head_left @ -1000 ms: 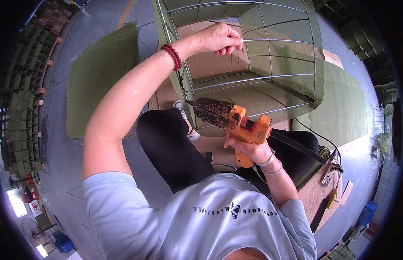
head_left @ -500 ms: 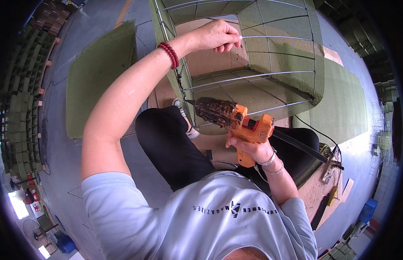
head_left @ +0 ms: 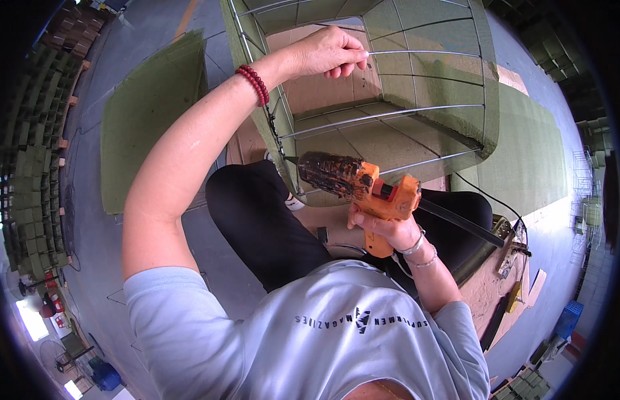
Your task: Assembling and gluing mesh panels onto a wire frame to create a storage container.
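While the left hand (head_left: 331,52) pinches a metal wire (head_left: 423,53), the glue gun (head_left: 333,175) juts leftward from the gripping right hand (head_left: 393,231).

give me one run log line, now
left hand: pinching metal rod; right hand: gripping orange glue gun; nozzle: near green mesh box

We see a grey-blue floor (head_left: 96,250) with an orange line (head_left: 188,17), green stacks (head_left: 31,173) far left, and a blue crate (head_left: 568,319) lower right.
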The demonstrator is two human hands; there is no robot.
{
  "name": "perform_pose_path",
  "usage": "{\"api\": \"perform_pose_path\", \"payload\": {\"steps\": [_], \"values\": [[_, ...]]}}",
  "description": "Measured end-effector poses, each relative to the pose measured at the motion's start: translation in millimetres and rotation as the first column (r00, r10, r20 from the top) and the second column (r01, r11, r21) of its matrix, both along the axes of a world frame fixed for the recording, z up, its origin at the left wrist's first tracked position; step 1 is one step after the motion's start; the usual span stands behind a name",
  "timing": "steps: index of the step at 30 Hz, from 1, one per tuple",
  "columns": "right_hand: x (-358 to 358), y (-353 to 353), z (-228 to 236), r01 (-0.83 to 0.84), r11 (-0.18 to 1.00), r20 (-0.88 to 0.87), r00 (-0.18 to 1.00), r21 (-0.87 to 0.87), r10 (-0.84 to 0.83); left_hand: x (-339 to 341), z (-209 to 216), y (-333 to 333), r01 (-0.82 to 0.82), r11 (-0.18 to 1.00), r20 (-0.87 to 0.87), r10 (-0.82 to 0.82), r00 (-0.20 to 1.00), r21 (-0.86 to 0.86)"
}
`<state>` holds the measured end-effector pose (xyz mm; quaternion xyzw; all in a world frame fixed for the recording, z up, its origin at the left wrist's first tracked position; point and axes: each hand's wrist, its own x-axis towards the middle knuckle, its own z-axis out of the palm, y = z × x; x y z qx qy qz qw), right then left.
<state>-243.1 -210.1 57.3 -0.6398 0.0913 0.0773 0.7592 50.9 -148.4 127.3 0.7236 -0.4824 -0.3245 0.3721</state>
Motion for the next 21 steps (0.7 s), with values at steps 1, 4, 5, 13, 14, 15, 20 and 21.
{"api": "perform_pose_path", "payload": {"steps": [1, 4, 5, 13, 14, 15, 20, 21], "values": [[-2, 0, -1, 0.0, 1.0, -0.001, 1.0, 0.001, 0.0, 0, 0, 0, 0.002, 1.0, -0.003, -0.002, 1.0, -0.001], [-9, 2, -5, -0.011, 1.0, -0.005, 1.0, 0.001, 0.011, 1, -1, 0, 0.003, 1.0, 0.003, -0.003, 1.0, -0.01], [-11, 3, -5, -0.024, 0.998, -0.002, 1.0, -0.051, 0.023, 2, -2, 0, 0.004, 1.0, 0.0, -0.004, 1.0, -0.009], [-15, 2, -7, -0.005, 1.0, -0.029, 1.0, 0.012, 0.005, 0, -4, 0, 0.014, 1.0, -0.012, -0.014, 1.0, -0.014], [-17, 3, -7, -0.001, 1.0, -0.028, 1.0, -0.021, 0.001, 0, -4, 0, 0.014, 1.0, -0.012, -0.014, 1.0, -0.014], [-18, 4, -7, 0.003, 0.998, -0.026, 1.0, -0.055, -0.004, 0, -4, 0, 0.012, 1.0, -0.014, -0.012, 1.0, -0.021], [-10, 3, -11, -0.004, 0.998, -0.014, 1.0, -0.059, 0.003, 1, -3, 1, 0.017, 1.0, -0.018, -0.017, 1.0, -0.023], [-9, 3, -12, -0.011, 0.999, -0.022, 1.0, -0.052, 0.01, 2, -4, 0, 0.021, 0.999, -0.02, -0.022, 1.0, -0.025]]}}
